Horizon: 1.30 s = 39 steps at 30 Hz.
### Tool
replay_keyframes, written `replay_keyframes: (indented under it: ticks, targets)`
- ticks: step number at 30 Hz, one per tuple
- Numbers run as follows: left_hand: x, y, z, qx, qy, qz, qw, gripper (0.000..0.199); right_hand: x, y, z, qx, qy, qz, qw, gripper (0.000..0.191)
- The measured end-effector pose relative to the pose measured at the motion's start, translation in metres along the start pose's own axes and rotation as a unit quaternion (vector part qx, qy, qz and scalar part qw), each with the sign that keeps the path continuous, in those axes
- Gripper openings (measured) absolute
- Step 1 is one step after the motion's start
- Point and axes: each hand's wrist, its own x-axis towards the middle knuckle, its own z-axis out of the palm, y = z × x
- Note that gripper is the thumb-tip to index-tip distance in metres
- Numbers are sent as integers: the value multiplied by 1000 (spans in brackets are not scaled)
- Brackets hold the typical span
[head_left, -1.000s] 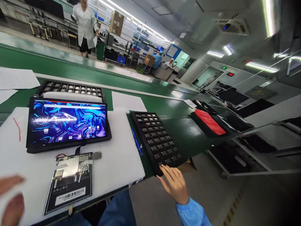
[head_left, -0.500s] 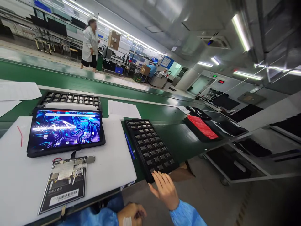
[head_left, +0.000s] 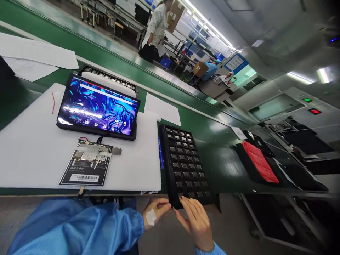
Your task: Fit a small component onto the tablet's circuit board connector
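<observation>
Bright overhead strip lights (head_left: 209, 26), glare on green worktop (head_left: 225, 166); tilted wide-angle view, corners dark, edges smeared.

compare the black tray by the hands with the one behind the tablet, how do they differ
The near tray lies fully uncovered, running away from the bench edge, with both the left hand and right hand at its near end. The far tray lies crosswise behind the tablet, largely hidden by the tablet and a white sheet, and no hand touches it. Both are black trays gridded with small pockets, on the green bench.
</observation>
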Motion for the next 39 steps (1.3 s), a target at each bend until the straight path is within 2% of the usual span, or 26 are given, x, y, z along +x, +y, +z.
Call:
replay_keyframes:
  ticks: [5,12,20,26,32,39]
  targets:
    - [3,3,-5,20,-10,27,999,62,0,-1,-3,35,12,33,999,26]
    - [3,5,-5,16,-23,18,999,67,9,4,-9,85,-7,37,996,17]
    - [-6,13,-3,-2,-20,-13,1000,59,8,5,-2,60,25,19,998,16]
    - [-4,17,-4,-13,-28,17,999,53,11,6,-5,77,16,31,996,14]
    - [-2,16,-5,-14,-33,23,999,57,21,7,-13,126,-13,38,991,10]
    - [-4,15,-7,-5,-33,3,999,63,20,5,-11,114,-3,44,992,12]
